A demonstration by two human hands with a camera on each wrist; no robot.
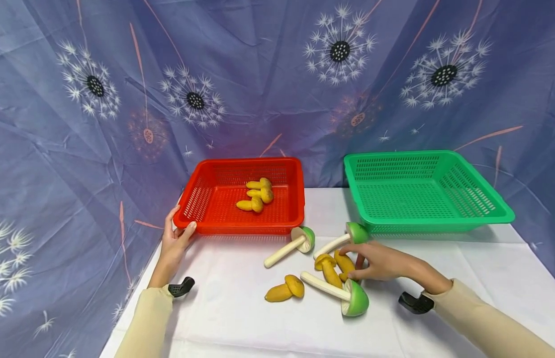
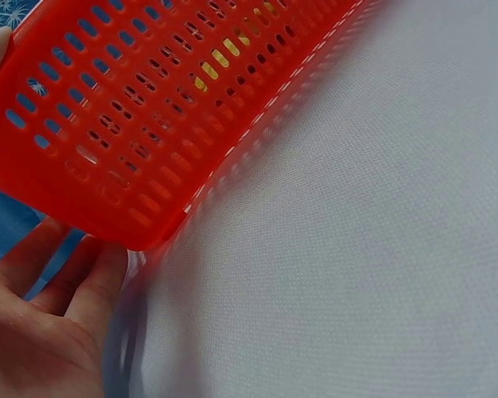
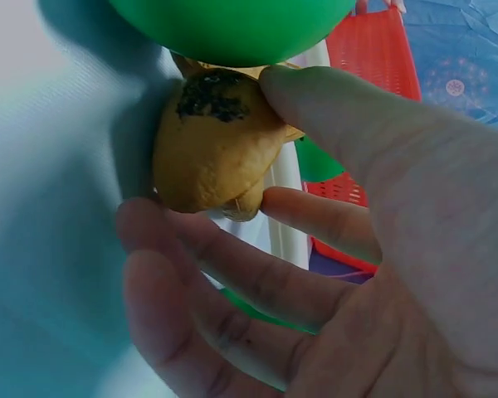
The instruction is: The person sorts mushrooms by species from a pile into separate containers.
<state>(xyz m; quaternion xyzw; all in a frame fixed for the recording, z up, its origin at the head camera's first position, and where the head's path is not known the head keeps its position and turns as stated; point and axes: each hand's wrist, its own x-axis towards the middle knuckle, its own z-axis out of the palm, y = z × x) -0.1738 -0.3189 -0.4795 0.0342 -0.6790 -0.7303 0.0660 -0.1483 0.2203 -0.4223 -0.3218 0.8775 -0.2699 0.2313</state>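
At the front left corner of the red basket point(image 1: 246, 230), my left hand point(image 1: 170, 251) grips the rim, thumb at the front and fingers along the side. Three yellow mushrooms point(image 1: 256, 204) lie inside that basket. My right hand point(image 1: 389, 262) pinches a yellow mushroom point(image 3: 216, 157) between thumb and fingers, low over the white cloth. A second yellow mushroom point(image 1: 327, 270) lies right beside it, partly behind a green-capped mushroom point(image 1: 357, 299). Another green-capped mushroom point(image 1: 359, 232) lies just beyond the right fingers. One more yellow mushroom point(image 1: 282, 291) lies apart to the left.
A green basket point(image 1: 438, 220) stands at the back right. Close to the red basket's front right corner lies a further green-capped mushroom point(image 1: 308, 240). Blue dandelion-printed fabric point(image 1: 268, 99) hangs behind both baskets and down the left side.
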